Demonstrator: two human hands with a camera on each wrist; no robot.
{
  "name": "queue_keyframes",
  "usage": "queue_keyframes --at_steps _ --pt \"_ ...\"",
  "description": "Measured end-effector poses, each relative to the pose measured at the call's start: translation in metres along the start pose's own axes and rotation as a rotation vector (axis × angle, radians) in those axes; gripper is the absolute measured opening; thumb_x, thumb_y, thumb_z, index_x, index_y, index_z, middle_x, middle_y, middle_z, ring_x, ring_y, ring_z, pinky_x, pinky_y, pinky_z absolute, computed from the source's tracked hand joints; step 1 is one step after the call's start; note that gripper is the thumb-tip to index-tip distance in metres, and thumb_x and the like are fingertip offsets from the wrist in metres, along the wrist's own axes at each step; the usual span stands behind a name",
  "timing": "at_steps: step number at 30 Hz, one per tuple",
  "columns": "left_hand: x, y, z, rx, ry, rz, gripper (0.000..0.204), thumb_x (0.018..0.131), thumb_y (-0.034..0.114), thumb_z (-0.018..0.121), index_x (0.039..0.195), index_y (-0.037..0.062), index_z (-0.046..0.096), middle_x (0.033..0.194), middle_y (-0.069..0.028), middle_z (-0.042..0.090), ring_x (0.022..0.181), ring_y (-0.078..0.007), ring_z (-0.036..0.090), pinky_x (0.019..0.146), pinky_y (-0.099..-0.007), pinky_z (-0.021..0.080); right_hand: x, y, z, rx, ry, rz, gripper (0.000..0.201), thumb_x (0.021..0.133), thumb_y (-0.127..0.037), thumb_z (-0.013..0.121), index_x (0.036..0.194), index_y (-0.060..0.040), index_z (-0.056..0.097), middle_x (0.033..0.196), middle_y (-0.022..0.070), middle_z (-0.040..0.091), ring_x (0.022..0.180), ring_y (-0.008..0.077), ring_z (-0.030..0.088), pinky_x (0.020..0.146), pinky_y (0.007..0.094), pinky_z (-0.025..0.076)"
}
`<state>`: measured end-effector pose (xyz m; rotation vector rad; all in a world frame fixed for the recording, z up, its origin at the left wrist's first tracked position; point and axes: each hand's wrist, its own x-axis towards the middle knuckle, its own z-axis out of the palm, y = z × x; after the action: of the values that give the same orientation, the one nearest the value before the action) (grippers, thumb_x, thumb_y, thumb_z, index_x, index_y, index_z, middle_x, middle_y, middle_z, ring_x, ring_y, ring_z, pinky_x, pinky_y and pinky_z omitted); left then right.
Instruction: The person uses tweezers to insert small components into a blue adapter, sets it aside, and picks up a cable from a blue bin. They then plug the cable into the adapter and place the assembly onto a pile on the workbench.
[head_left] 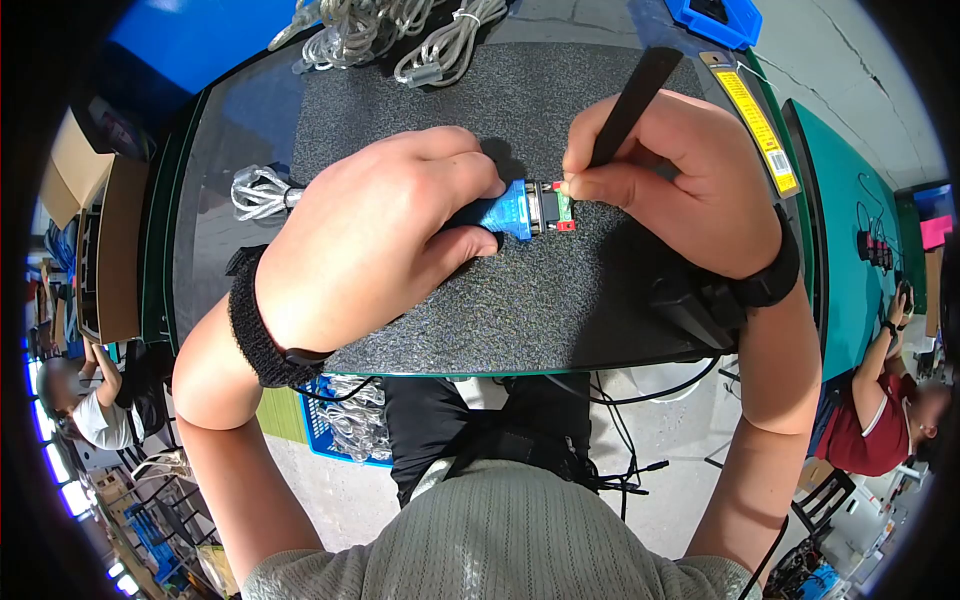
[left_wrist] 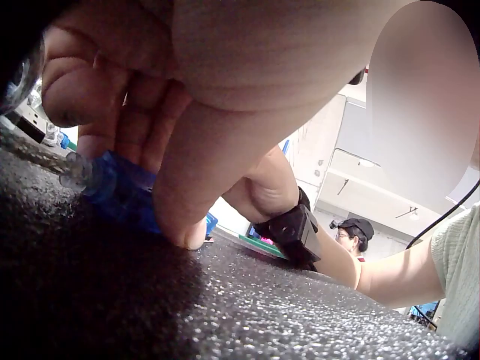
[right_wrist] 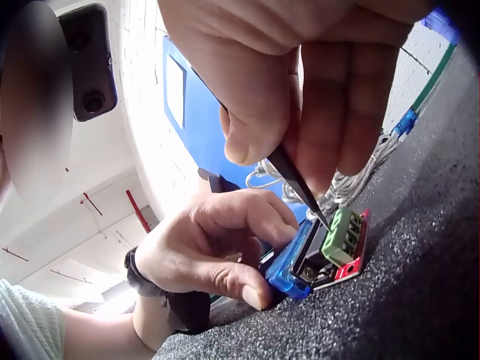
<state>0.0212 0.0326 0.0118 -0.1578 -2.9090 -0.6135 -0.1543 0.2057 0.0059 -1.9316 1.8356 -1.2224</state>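
My left hand [head_left: 375,220] grips the clear blue shell of a serial cable connector [head_left: 510,211] between thumb and fingers, low on the black mat. Mated to its front is a small red circuit board [right_wrist: 349,270] carrying a green screw terminal block [right_wrist: 343,235]. My right hand [head_left: 680,175] pinches black tweezers [head_left: 634,105], tilted, with their narrow tip right at the terminal block's edge near the connector in the right wrist view. The connector's clear cable end [left_wrist: 75,171] shows in the left wrist view; my left palm hides part of the shell.
A coiled clear cable [head_left: 262,193] lies left of my left hand. More bundled cables [head_left: 365,35] sit at the mat's far edge, with a blue bin [head_left: 715,20] and a yellow label strip [head_left: 762,125] to the right. Under the table edge stands a blue basket [head_left: 318,425] of cables.
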Motion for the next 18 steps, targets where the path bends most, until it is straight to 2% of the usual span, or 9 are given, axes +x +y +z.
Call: queue_keyframes --at_steps 11,18 --pt "0.0001 0.0001 0.0001 -0.011 0.006 0.003 0.034 0.074 0.014 0.079 0.101 0.0012 0.064 0.098 -0.0149 0.062 0.091 -0.038 0.062 0.076 -0.0413 0.051 -0.0022 -0.0015 -0.005 0.068 0.03 0.042 0.012 0.083 -0.004 0.076 0.09 -0.0019 0.066 0.081 0.0005 0.064 0.069 0.0067 0.06 0.061 0.0206 0.046" --pt "-0.0002 -0.0015 0.0002 -0.002 0.004 0.007 0.034 0.074 0.014 0.079 0.101 0.0011 0.064 0.099 -0.0149 0.062 0.091 -0.0377 0.062 0.076 -0.0411 0.051 -0.001 -0.0018 -0.0055 0.053 -0.021 0.035 0.011 0.084 -0.005 0.075 0.09 -0.0018 0.066 0.082 0.001 0.063 0.068 0.0066 0.058 0.061 0.0205 0.046"
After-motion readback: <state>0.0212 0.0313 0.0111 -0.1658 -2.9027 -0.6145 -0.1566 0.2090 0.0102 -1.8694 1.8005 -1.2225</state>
